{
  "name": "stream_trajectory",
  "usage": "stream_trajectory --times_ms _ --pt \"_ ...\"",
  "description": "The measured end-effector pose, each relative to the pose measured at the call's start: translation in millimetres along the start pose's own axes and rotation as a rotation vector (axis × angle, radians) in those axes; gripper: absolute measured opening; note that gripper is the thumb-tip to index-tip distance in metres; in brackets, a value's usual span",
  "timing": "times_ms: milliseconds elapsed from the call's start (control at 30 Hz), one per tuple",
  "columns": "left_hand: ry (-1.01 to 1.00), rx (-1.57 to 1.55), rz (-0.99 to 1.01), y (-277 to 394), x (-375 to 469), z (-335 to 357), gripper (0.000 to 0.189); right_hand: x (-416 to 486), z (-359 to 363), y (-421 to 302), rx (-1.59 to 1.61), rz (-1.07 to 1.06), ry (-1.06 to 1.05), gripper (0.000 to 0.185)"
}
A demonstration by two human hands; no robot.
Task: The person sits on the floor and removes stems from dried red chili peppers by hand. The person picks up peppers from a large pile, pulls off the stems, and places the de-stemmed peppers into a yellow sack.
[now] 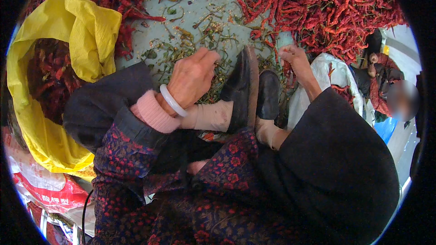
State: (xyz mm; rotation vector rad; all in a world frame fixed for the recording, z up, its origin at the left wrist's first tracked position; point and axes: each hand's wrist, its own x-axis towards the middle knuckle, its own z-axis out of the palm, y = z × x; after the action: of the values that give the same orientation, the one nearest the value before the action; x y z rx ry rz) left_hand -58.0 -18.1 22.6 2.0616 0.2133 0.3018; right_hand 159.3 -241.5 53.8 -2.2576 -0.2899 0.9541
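Observation:
My left hand, with a pale bangle at the wrist, hovers over green stem scraps left of my dark shoes. Its fingers are curled inward, and whether anything is pinched in them is hidden. To the right of the shoes, my right hand has its fingers closed around dried red chili peppers, partly covered by the palm. Just above that hand lies the lower edge of a large heap of dried red chilies.
A yellow woven sack stands open at left with chilies inside. At right, a white woven sack holds more chilies. Printed bags lie lower left. Another person's hand and sleeve appear at far right.

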Motion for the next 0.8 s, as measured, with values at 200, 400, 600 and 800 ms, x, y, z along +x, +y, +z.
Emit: stream_trajectory --times_ms 200,400,600,800 --pt "-0.039 0.005 0.008 -4 -1 0 0.013 19 6 22 -0.489 -0.127 0.075 0.016" --pt "-0.057 -0.009 0.03 -4 -1 -2 0.013 18 0 18 -0.454 -0.103 -0.048 0.014" --pt "-0.08 0.023 0.068 -6 -2 0 0.013 -3 -21 -9 -0.046 0.019 -0.121 0.015" --pt "-0.099 0.036 0.072 -9 -2 1 0.014 -12 -19 -39 0.199 0.066 -0.21 0.013"
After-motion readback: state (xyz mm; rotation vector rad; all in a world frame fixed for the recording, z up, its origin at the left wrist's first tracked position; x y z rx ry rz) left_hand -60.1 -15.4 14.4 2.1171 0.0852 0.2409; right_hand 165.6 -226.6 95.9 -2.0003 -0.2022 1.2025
